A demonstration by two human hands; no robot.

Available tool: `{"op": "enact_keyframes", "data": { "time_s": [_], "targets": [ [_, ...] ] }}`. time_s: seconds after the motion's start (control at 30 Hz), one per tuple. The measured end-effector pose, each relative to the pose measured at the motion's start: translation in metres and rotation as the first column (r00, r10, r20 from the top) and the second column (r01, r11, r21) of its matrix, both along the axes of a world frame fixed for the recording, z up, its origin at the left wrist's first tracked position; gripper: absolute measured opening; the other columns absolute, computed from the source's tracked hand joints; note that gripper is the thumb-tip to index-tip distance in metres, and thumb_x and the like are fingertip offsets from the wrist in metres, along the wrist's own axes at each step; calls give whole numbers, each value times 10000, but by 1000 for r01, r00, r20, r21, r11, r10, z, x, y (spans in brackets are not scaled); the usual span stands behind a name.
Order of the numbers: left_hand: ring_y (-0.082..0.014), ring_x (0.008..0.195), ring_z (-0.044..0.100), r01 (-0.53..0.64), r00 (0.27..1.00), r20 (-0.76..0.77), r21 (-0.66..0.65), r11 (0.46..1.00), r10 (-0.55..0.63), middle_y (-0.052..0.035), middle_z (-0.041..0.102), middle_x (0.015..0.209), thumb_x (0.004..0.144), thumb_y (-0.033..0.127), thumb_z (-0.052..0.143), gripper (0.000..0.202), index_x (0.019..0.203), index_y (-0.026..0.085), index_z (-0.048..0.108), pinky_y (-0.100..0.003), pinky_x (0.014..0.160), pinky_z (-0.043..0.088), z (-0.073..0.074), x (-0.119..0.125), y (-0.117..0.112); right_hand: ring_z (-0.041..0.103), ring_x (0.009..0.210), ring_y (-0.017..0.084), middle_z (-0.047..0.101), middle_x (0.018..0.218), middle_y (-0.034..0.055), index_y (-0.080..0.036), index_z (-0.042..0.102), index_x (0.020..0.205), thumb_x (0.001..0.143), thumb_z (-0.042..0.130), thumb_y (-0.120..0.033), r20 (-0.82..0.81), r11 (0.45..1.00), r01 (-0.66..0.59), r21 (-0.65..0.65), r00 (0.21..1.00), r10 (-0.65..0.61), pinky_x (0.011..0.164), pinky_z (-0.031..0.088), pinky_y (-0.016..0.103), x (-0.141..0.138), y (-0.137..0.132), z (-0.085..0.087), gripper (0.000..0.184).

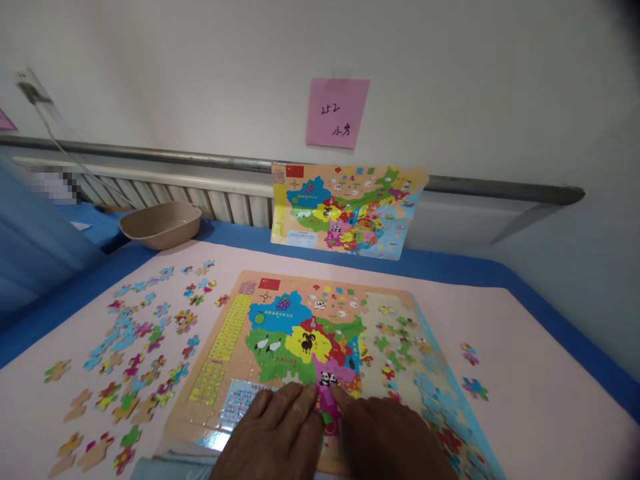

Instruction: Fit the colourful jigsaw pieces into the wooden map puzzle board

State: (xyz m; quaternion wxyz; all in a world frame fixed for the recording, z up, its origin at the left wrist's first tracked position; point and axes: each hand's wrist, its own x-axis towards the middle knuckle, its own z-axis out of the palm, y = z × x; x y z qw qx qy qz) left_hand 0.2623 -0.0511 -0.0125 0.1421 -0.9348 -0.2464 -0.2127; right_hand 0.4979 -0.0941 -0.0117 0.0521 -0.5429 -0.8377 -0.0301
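Observation:
A map jigsaw puzzle (280,353) lies partly assembled on the pink table top, its left and middle sections joined. My left hand (277,427) rests on its lower middle with fingers stretched out flat, side by side. Just to the right, my right hand (390,433) sets its extended index finger on the pink section by the two pandas; its other fingers are mostly hidden. I see nothing held in either hand. Several loose puzzle pieces (400,347) lie on the bare right part of the puzzle board, and more pieces (143,327) are scattered left of it.
Behind the puzzle, a printed reference map (350,213) leans against the wall rail (500,189). A beige plastic basin (163,225) stands at the back left. A pink paper note (337,113) hangs on the wall. Two loose pieces (473,377) lie at the right.

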Motion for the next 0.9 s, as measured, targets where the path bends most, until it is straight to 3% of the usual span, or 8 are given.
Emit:
{"op": "enact_keyframes", "data": {
  "time_s": [0.67, 0.9],
  "targets": [
    [-204, 1125, 630, -11, 995, 97, -1, 1000, 11, 4, 772, 1263, 1147, 234, 303, 396, 1124, 203, 696, -371, 905, 451, 2, 6, -1, 670, 605, 170, 741, 714, -28, -203, 644, 1241, 884, 667, -75, -70, 995, -46, 93, 996, 53, 571, 336, 284, 1, 1, 1, 380],
    [-190, 1114, 621, -27, 986, 165, -11, 1000, 29, 19, 782, 1211, 1145, 256, 338, 368, 1084, 209, 697, -371, 957, 430, 1, 11, -2, 643, 591, 163, 689, 672, -38, -227, 633, 1183, 922, 708, -177, -29, 994, -27, 105, 999, 30, 568, 305, 286, -2, 3, -21, 276]
  ]
}}
